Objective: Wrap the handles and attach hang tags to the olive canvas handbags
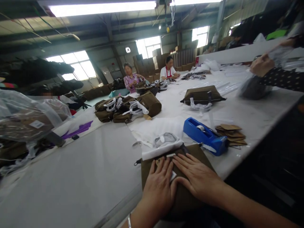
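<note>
An olive-brown bag (pixel 201 155) lies at the near edge of the white table (pixel 95 164). Flat on its upper face rests my left hand (pixel 159 183), fingers slightly spread. My right hand (pixel 194 175) also presses on the bag, its fingers extended and the two thumbs close together. A small white label (pixel 173 176) shows between the hands. White wrapping (pixel 162 150) covers the bag's far edge, with a wrapped strap (pixel 166 139) beyond it. What lies under my palms is hidden.
Beyond the bag stand a blue tape dispenser (pixel 204 136) and brown cardboard pieces (pixel 231 134). Farther off are another olive bag (pixel 201 95) and a bag pile (pixel 133 107). A person's hand (pixel 261 65) holds plastic at right; two people sit at the back.
</note>
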### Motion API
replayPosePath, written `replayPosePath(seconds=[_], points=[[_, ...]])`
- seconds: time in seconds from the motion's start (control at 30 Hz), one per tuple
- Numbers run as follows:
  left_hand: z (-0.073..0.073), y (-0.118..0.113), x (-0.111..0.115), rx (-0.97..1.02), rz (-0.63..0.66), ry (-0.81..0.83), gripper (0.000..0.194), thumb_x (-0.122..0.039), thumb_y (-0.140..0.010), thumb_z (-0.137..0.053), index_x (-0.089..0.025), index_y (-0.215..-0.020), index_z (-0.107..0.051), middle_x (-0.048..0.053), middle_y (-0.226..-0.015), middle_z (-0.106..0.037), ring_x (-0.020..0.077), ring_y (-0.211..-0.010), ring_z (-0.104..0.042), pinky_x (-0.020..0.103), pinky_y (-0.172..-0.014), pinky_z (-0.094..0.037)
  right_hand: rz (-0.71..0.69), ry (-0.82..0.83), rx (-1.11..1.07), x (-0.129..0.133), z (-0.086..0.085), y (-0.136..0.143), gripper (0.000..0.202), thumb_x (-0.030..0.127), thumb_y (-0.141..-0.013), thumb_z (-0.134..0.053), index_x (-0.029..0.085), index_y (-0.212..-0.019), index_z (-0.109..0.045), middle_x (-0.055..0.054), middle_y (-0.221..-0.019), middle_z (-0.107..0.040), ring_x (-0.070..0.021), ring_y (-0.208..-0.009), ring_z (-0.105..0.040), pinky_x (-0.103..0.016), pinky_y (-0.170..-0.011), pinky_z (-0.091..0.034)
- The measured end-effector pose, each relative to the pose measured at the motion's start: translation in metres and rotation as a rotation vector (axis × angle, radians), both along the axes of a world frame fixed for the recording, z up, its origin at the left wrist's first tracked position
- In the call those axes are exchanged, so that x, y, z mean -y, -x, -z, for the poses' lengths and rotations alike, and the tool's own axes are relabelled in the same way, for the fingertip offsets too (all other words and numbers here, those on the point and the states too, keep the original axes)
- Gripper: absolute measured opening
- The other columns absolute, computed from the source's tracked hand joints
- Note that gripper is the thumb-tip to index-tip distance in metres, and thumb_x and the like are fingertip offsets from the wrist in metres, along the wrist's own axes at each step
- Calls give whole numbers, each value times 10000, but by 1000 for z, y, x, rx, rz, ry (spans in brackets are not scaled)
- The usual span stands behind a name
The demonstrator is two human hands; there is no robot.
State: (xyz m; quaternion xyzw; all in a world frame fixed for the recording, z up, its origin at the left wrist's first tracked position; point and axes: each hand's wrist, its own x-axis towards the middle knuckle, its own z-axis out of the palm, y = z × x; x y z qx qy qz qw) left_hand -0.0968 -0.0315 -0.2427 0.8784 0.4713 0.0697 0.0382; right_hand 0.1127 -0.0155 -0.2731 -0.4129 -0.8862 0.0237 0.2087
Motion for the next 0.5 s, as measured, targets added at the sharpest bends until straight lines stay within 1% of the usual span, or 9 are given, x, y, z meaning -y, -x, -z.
replayPosePath(seconds=[0.07, 0.17, 0.23, 0.3, 0.33, 0.4, 0.43, 0.47, 0.5], points=[[-3, -4, -3, 10, -17, 32, 549, -417, -1052, -396, -182, -1547, -421, 85, -1623, -373, 317, -1527, -305, 600, -1250, -251, -1, 49, -12, -4, -1, 3, 567, 470, -1003, -540, 107, -1438, -573, -175, -1470, -554, -356, -1378, -524, -594, -1153, -413], [-16, -5, -6, 57, -19, 116, 553, -439, -1042, -412, -194, -1536, -447, 90, -1602, -416, 311, -1522, -324, 594, -1253, -240, -7, 135, -39, -7, -10, 1, 566, 457, -997, -546, 100, -1436, -573, -178, -1479, -544, -359, -1378, -523, -605, -1145, -426], [-23, 3, -2, 115, -41, 161, 527, -457, -1016, -473, -240, -1494, -518, 77, -1619, -396, 307, -1522, -328, 576, -1254, -250, -8, 166, -99, -5, -18, -7, 528, 447, -993, -554, 155, -1431, -588, -138, -1482, -556, -333, -1384, -524, -590, -1158, -420], [-19, 18, 6, 213, -153, 160, 484, -424, -989, -524, -275, -1446, -577, 63, -1657, -328, 309, -1533, -302, 558, -1250, -272, 77, 138, -205, 1, -20, -22, 456, 419, -1003, -532, 219, -1403, -620, -93, -1486, -564, -306, -1403, -507, -583, -1185, -389], [-12, 28, 11, 285, -250, 141, 486, -402, -987, -519, -273, -1453, -569, 62, -1671, -297, 310, -1542, -279, 553, -1244, -289, 168, 113, -272, 6, -17, -31, 449, 423, -1007, -516, 230, -1398, -625, -86, -1501, -551, -305, -1419, -487, -588, -1198, -365], [11, 46, 22, 456, -459, 89, 595, -394, -987, -498, -246, -1558, -418, 65, -1702, -203, 313, -1555, -233, 564, -1248, -274, 403, 110, -431, 19, -5, -49, 528, 490, -997, -497, 214, -1437, -590, -96, -1548, -491, -322, -1454, -434, -595, -1210, -331], [26, 54, 27, 554, -552, 105, 626, -403, -994, -475, -237, -1585, -356, 66, -1700, -214, 306, -1552, -240, 555, -1250, -275, 499, 169, -510, 27, 4, -56, 639, 571, -966, -511, 194, -1481, -542, -106, -1572, -451, -339, -1464, -412, -591, -1208, -327], [41, 60, 31, 647, -630, 161, 647, -409, -1000, -453, -226, -1603, -308, 74, -1680, -281, 300, -1543, -263, 543, -1244, -298, 544, 293, -584, 36, 12, -61, 723, 631, -943, -506, 190, -1516, -497, -104, -1578, -437, -338, -1463, -407, -569, -1197, -348], [54, 65, 36, 724, -683, 225, 637, -401, -1013, -405, -202, -1608, -292, 97, -1638, -375, 307, -1520, -320, 546, -1239, -312, 544, 458, -656, 44, 20, -64, 755, 663, -948, -465, 198, -1543, -457, -89, -1573, -441, -319, -1459, -410, -527, -1193, -364]])
